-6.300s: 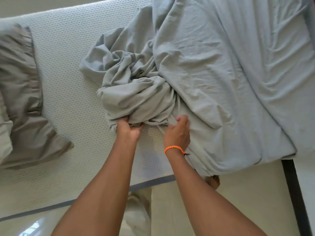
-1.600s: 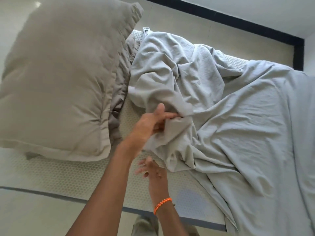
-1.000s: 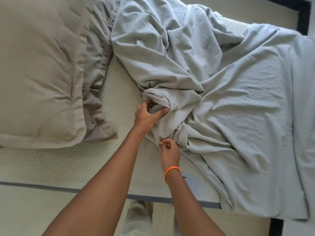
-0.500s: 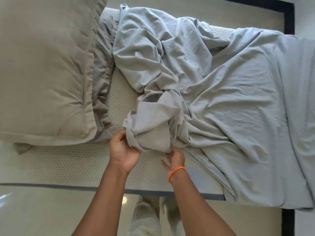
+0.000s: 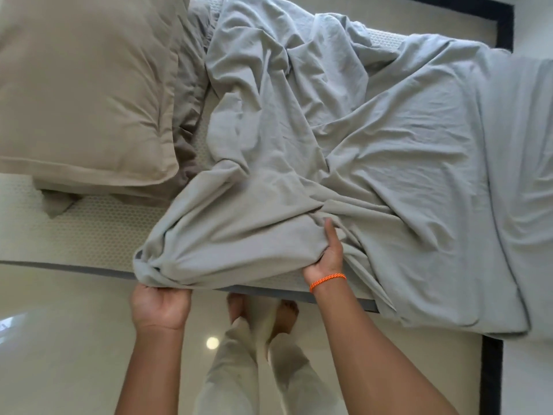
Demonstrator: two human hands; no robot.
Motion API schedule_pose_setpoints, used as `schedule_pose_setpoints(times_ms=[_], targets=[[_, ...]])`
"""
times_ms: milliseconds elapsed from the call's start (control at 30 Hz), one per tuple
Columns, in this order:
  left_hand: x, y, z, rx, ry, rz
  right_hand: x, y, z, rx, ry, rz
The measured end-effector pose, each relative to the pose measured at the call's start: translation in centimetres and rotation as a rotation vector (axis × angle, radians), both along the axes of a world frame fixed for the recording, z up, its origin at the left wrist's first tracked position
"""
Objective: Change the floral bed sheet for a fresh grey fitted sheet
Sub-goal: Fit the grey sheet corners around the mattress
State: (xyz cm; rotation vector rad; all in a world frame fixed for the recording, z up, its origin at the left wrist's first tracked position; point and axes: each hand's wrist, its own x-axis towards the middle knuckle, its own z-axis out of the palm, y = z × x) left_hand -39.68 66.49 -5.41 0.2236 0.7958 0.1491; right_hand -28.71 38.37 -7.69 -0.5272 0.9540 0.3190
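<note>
The grey fitted sheet lies crumpled over the right and middle of the bare white mattress. A bunched corner of it reaches the mattress's near edge. My left hand grips that bunched corner just past the near edge, fingers curled round the fabric. My right hand, with an orange cord at the wrist, grips a fold of the sheet further right, thumb on top. No floral sheet is in view.
Two beige pillows are stacked at the mattress's left end. A dark band runs along the mattress's near edge. My legs and bare feet stand on the shiny pale floor. A black border frames the floor at the right.
Both hands have dragged the bunched sheet corner toward me, from mid-mattress to the near edge. My left hand now holds it over the edge; my right hand has moved rightward along the fabric.
</note>
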Motion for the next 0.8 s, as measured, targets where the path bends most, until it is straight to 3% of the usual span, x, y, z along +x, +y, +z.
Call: schedule_pose_setpoints(times_ms=[200, 333, 433, 600, 800], targets=[[-2.5, 6.0, -0.3, 0.081, 0.121, 0.215, -6.9, 3.7, 0.5, -0.014, 0.123, -0.016], [-4.3, 9.7, -2.0, 0.233, 0.408, 0.196, -13.1, 8.2, -3.0, -0.135, 0.329, 0.053], [-4.7, 12.2, -3.6, 0.288, 0.535, 0.067, -15.8, 10.5, -4.8, -0.218, 0.452, 0.254], [-7.2, 10.7, -6.5, 0.354, 0.785, -0.221, -17.2, 11.5, -6.0, -0.312, 0.484, 0.499], [-8.6, 4.9, -7.6, 0.4, 0.781, -0.423, -16.9, 9.5, -5.7, -0.47, 0.327, 0.714]])
